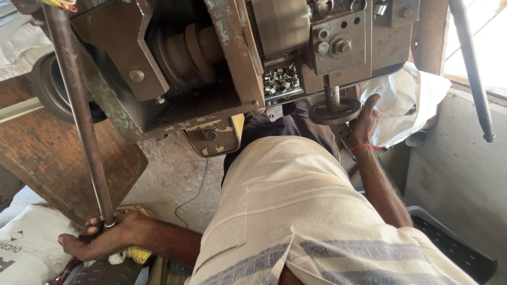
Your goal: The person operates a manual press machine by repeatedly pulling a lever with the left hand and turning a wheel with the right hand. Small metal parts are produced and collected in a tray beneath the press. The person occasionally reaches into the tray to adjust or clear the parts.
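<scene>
- Steel lever rod [79, 113] runs from the machine's top left corner down to the left hand [97, 237], whose fingers are wrapped tight round its lower end; it looks stiff, heavy and smooth (probably greasy), so that low grip seems the best purchase.
- Right hand [365, 119] rests with fingers spread against the rim of the small dark handwheel [334, 111] under the machine [200, 58]; rigid metal, best taken at the rim.
- Tray of small shiny metal parts [281, 80] sits just above the wheel.
- White sacks [406, 97], a wooden board [53, 153] and a second long lever [471, 68] crowd both sides.
</scene>
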